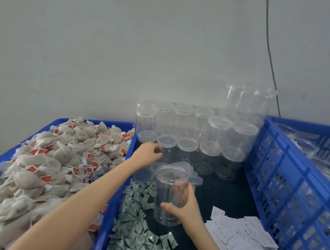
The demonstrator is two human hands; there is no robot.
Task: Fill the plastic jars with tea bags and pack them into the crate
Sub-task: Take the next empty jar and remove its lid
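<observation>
My right hand point(183, 208) grips an open jar point(171, 193) low on its side, thumb across the front, fingers curled behind; the jar stands upright on the dark tabletop point(226, 191), and nothing shows inside it; my left hand point(148, 156) reaches forward over the edge of the blue tray point(114, 201), fingers curled at the side of a lidded jar point(166, 144) in the front row; I cannot tell whether they grip it or only touch it; behind stand more lidded jars point(218, 130) in rows against the grey wall point(107, 42), two of them raised above the rest; the tray at my left is heaped with tea bags point(46, 165), pale pouches with red tags; just beside the open jar lies a spread of small green-and-white sachets point(136, 220); at my right wrist lies a scatter of white paper slips point(236, 233); the blue crate point(284, 188) stands at the right, with clear jars inside it near the far corner; a dark cable point(270, 54) hangs down the wall.
</observation>
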